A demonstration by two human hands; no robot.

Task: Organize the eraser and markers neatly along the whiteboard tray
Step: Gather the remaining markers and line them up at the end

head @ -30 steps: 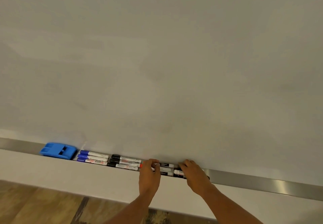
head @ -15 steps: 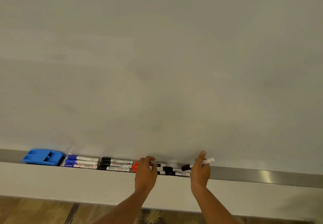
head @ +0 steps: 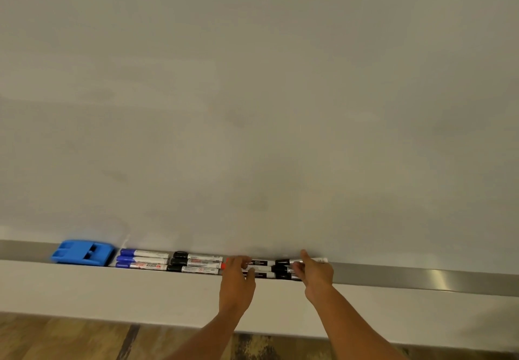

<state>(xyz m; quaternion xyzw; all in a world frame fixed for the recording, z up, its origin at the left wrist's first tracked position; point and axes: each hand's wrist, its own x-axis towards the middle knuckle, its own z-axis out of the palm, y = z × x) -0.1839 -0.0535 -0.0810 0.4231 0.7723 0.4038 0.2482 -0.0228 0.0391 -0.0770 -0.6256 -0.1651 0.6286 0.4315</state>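
Where the whiteboard (head: 252, 93) ends at its lower edge, a long metal tray (head: 421, 278) runs across the head view and holds everything. At its left end lies a blue eraser (head: 82, 256), flat in the tray. Just beside it, to the right, three blue-capped markers (head: 143, 260) lie side by side along the tray, then three black-capped markers (head: 195, 263) in the same order, end to end with the blue ones. A red marker tip (head: 223, 264) shows at the left hand (head: 237, 284), whose fingers (head: 247, 271) curl down onto the next group of black markers (head: 259, 268). The right hand (head: 317, 274) has its fingers bent around a marker (head: 321, 260) at the right end of the row, index finger stretched up against the board. Below the tray is a pale wall band (head: 84, 289), and under that a wooden floor (head: 70, 340).
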